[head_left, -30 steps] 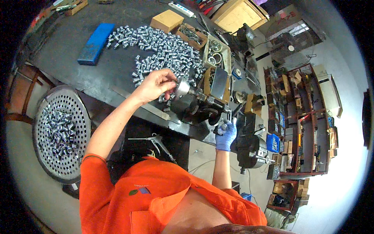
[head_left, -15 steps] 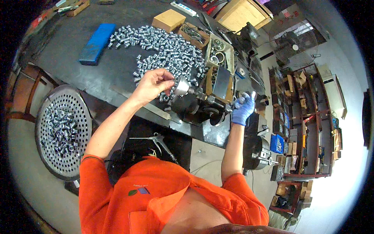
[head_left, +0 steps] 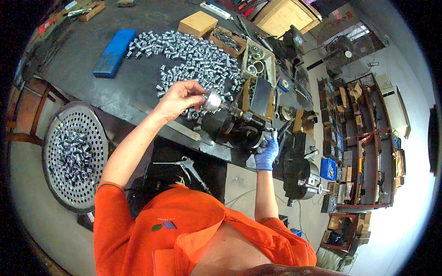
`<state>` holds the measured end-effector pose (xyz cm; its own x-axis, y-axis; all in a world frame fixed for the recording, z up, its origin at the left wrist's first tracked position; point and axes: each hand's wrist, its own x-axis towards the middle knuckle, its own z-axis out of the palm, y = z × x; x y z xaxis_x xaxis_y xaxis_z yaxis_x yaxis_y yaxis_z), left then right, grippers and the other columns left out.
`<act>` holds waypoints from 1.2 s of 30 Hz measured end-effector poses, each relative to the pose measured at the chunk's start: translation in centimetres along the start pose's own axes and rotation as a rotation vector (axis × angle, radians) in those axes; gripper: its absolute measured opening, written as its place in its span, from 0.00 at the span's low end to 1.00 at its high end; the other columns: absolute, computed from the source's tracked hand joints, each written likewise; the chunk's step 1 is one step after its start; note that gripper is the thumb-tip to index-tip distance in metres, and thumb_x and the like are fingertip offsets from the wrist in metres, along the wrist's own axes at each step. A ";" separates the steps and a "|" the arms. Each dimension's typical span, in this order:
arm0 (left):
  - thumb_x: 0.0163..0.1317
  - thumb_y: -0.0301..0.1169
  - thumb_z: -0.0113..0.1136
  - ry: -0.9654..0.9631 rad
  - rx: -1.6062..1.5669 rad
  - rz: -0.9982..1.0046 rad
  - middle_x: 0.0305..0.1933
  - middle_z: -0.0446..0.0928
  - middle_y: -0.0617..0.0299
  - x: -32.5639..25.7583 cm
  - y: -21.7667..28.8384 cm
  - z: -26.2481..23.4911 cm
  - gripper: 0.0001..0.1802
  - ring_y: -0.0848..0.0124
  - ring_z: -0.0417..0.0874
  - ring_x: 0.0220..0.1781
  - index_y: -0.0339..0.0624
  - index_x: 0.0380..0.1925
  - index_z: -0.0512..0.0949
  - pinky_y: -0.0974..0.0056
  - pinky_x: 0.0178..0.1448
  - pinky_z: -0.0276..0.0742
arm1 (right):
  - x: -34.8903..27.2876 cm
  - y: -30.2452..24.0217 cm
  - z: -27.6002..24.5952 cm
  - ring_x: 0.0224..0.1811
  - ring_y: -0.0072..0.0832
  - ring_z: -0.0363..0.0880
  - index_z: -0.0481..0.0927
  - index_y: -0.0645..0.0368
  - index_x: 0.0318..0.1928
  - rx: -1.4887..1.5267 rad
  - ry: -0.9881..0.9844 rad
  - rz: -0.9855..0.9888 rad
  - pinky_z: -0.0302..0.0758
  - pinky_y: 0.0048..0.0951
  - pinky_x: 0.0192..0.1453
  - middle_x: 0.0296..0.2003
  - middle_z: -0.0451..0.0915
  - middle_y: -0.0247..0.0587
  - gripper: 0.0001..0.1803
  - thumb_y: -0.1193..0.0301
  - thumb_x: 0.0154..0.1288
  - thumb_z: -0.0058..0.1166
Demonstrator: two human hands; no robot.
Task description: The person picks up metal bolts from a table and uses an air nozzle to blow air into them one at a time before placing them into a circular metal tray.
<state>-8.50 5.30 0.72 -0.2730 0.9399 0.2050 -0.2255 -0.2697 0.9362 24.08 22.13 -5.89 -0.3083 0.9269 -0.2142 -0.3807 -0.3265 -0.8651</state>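
Observation:
My bare left hand (head_left: 183, 100) pinches at the outer end of a silver round metal head (head_left: 212, 100) on a small dark bench machine (head_left: 244, 126); what lies between the fingertips is hidden. On the machine's right end, my right hand (head_left: 267, 152) in a blue glove is closed with the thumb pointing up, and whatever it grips cannot be made out. Many short shiny metal sleeves (head_left: 202, 62) lie in a loose pile behind my left hand. More sleeves (head_left: 73, 154) rest in a round perforated metal pan (head_left: 99, 133) at the left.
A blue block (head_left: 114, 53) lies left of the pile. Behind it stand a cardboard box (head_left: 198, 24) and a tray of rings (head_left: 258, 60). A phone (head_left: 261, 95) leans beside the machine. An air gun (head_left: 189, 168) lies below the bench edge (head_left: 184, 131). Shelves (head_left: 368, 142) and a fan (head_left: 347, 53) stand right.
My right hand has moved down and to the left, closer to the machine's end. The left hand stays at the metal head, nearly unmoved.

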 end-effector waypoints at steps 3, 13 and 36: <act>0.56 0.25 0.57 0.017 -0.026 0.010 0.28 0.75 0.61 0.0 -0.2 0.2 0.07 0.75 0.76 0.26 0.33 0.34 0.74 0.71 0.30 0.74 | 0.2 0.0 1.3 0.21 0.13 0.70 0.74 0.52 0.32 0.098 -0.046 0.002 0.69 0.17 0.24 0.21 0.72 0.25 0.10 0.60 0.64 0.47; 0.60 0.35 0.56 0.153 0.143 -0.120 0.19 0.73 0.63 -0.2 0.9 1.1 0.13 0.78 0.72 0.17 0.33 0.28 0.74 0.73 0.21 0.68 | 5.6 -6.3 7.5 0.10 0.13 0.56 0.72 0.51 0.21 -0.085 0.116 -0.212 0.49 0.17 0.09 0.12 0.64 0.24 0.18 0.55 0.64 0.47; 0.56 0.31 0.59 0.257 0.124 -0.067 0.22 0.73 0.64 -2.0 2.9 -1.4 0.10 0.78 0.73 0.20 0.35 0.31 0.75 0.74 0.20 0.68 | 5.5 -5.6 6.7 0.11 0.12 0.58 0.71 0.50 0.20 -0.078 0.080 -0.160 0.54 0.18 0.11 0.16 0.67 0.24 0.17 0.55 0.62 0.51</act>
<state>-9.95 2.29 2.62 -0.4932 0.8665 0.0775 -0.1392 -0.1666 0.9762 18.70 27.79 0.80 -0.1779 0.9785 -0.1041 -0.3495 -0.1617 -0.9229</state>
